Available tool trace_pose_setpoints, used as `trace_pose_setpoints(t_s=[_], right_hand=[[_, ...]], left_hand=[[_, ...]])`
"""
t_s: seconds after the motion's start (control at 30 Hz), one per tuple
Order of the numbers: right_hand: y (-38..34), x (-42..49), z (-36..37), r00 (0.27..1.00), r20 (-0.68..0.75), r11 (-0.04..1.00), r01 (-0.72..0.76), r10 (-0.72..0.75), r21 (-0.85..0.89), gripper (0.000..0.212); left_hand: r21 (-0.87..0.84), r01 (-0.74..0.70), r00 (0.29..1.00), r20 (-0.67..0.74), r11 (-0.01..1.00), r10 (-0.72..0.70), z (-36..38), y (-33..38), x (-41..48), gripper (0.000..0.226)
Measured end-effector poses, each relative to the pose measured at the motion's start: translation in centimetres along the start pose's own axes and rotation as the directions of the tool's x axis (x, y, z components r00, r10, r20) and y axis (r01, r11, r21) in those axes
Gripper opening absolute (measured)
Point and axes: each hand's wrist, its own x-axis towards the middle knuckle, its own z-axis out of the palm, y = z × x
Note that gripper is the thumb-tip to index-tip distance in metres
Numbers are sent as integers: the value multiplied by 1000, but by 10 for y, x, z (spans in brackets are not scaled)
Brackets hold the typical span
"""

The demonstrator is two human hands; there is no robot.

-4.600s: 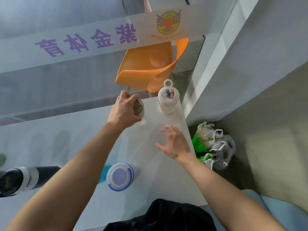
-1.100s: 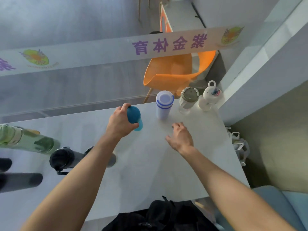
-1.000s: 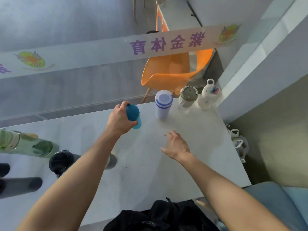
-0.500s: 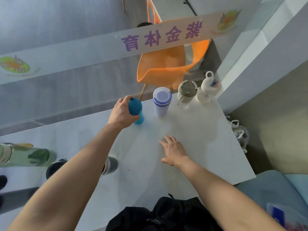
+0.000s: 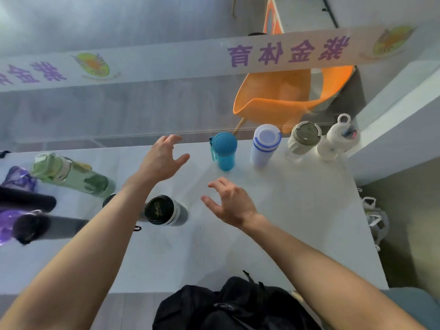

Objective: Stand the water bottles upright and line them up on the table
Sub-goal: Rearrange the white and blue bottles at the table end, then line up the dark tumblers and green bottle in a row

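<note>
Teal bottle (image 5: 223,151), blue-striped white bottle (image 5: 264,146)

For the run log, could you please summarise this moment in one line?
left hand: open, empty | right hand: open, empty | teal bottle: upright, row of four | green bottle: lying

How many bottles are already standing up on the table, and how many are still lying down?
Standing upright: 4 – blue bottle, white bottle with blue bands, clear bottle with grey lid, white loop-top bottle.
Lying down: at least 4 – green bottle, black-capped flask, two dark bottles.
Total: at least 8; purple shapes at the left edge are unclear.
</note>
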Motion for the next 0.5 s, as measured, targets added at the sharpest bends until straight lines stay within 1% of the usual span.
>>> trace_pose_setpoints(t_s=[0.1, 0.17, 0.23, 0.3, 0.33, 0.4, 0.47, 0.5], right_hand=[[-40, 10, 5, 986, 18, 984, 166, -167, 65, 74], [-59, 15, 16, 970, 67, 969, 227, -233, 94, 86], [-73, 17, 30, 961, 121, 965, 233, -247, 117, 100], [-80, 18, 46, 960, 160, 971, 217, -232, 104, 109], [-82, 17, 53, 959, 175, 974, 210, -222, 85, 110], [-82, 15, 63, 961, 183, 978, 198, -208, 71, 105], [-78, 16, 68, 966, 148, 976, 201, -211, 83, 96], [-76, 17, 69, 969, 127, 976, 201, -211, 85, 93]], left_hand=[[27, 66, 997, -47, 997, -65, -17, -37, -33, 44], [20, 133, 990, -52, 991, -132, -26, -59, -58, 39], [1, 211, 976, -48, 978, -210, -31, -78, -83, 41], [0, 278, 960, -28, 961, -278, -34, -92, -103, 52], [9, 303, 953, -4, 953, -303, -34, -98, -111, 59], [36, 336, 938, 77, 941, -338, -32, -109, -124, 71], [72, 336, 925, 159, 939, -344, -30, -121, -130, 81], [86, 321, 928, 172, 943, -331, -28, -127, -130, 83]])
